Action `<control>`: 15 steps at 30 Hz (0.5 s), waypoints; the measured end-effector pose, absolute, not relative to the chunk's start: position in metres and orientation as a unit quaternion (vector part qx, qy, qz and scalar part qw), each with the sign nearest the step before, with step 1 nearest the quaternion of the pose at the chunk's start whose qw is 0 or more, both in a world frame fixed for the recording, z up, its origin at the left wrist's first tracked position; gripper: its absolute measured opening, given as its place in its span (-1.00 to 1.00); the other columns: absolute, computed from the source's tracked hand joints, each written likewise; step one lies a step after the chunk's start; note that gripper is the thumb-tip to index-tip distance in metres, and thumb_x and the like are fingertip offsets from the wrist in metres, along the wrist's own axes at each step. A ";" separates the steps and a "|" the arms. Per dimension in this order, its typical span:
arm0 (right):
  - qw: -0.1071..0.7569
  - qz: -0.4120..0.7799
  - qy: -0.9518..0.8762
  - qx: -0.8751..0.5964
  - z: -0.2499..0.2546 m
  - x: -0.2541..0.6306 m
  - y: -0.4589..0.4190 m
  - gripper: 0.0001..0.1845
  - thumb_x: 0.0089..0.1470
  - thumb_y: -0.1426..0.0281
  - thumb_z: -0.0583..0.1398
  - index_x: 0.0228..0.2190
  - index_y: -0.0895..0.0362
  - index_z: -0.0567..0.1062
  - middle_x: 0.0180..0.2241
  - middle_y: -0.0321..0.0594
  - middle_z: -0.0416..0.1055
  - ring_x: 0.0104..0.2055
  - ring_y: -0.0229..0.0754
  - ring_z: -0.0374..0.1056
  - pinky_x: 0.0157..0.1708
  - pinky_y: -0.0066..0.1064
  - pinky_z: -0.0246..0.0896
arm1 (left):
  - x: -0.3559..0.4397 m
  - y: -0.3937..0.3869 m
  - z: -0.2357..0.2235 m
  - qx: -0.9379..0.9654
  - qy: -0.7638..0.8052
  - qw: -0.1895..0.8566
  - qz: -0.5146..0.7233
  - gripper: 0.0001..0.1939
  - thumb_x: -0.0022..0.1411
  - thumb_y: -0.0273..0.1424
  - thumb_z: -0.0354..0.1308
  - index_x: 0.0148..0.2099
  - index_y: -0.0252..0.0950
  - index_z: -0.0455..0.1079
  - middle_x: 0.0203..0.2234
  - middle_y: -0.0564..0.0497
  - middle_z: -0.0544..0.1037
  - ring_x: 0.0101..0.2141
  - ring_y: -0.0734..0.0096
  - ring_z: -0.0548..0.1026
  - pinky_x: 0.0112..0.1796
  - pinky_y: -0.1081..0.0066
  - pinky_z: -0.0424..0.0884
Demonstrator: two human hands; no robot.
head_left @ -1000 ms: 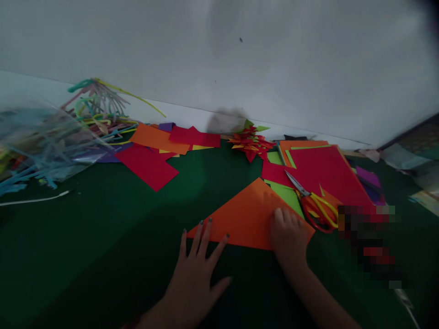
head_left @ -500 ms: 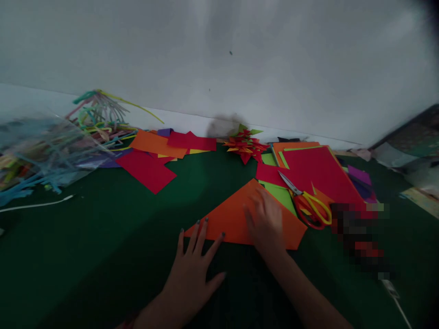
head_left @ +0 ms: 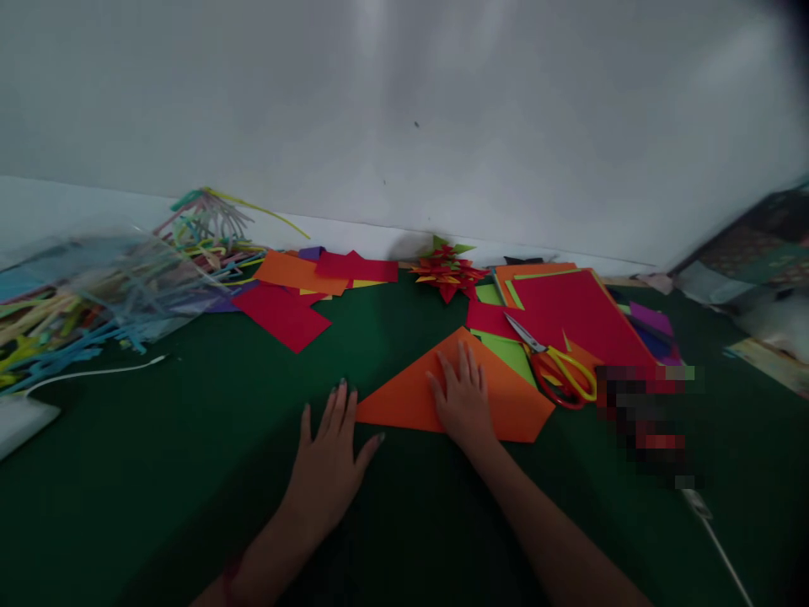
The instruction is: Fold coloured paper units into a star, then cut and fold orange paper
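Orange paper [head_left: 506,405]: is lying flat on the green tabletop [head_left: 221,421], in front of the person; its pointed outline is suggesting a folded sheet.
Left hand [head_left: 325,464]: is being held palm down with fingers spread, nothing being grasped; its forefinger is lying right beside the left tip of the orange paper, probably so that this corner can be steadied. Whether the tip is being touched cannot be told.
Right hand [head_left: 464,400]: is resting on the middle of the orange paper, fingers fanned and nothing being clenched, apparently so that the sheet is being pinned and smoothed.
Scissors [head_left: 547,352]: are lying just right of the orange paper, seemingly being left within easy reach.
Green paper [head_left: 511,354]: is being partly covered by the right edge of the orange paper.
Red sheets [head_left: 578,316]: are being stacked beyond and right of the orange paper, presumably as supply.
Paper flower [head_left: 448,274]: is standing beyond the orange paper, against the wall, likely being spared from bumps.
Plastic bag [head_left: 148,291]: is lying well left of the orange paper, coloured sticks being gathered in it.
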State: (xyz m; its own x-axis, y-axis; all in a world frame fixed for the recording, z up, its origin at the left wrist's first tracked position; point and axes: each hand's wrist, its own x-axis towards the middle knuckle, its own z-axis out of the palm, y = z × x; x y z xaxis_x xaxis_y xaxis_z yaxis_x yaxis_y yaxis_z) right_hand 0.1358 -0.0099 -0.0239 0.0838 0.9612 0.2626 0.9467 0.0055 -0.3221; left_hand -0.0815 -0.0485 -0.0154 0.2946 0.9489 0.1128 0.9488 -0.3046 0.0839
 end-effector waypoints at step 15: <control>0.514 0.133 -0.541 -0.653 -0.025 0.180 0.001 -0.62 0.13 0.18 -0.07 -0.24 0.16 0.39 -0.07 -0.03 0.32 -0.04 -0.11 0.25 -0.14 -0.28 0.19 | -0.030 -0.018 0.003 0.886 0.410 0.134 0.170 -0.78 0.20 -0.27 0.02 -0.19 -0.31 0.31 -0.21 -0.06 0.36 -0.20 0.27 0.36 -0.21 0.30 0.34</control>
State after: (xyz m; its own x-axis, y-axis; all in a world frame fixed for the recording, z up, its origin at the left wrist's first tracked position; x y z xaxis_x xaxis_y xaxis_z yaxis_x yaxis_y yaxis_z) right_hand 0.1798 0.0012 -0.0245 0.3802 0.8420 0.3827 0.5692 0.1131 -0.8144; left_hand -0.0296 -0.0180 0.0035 0.6058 0.7719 0.1925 0.6809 -0.6282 0.3765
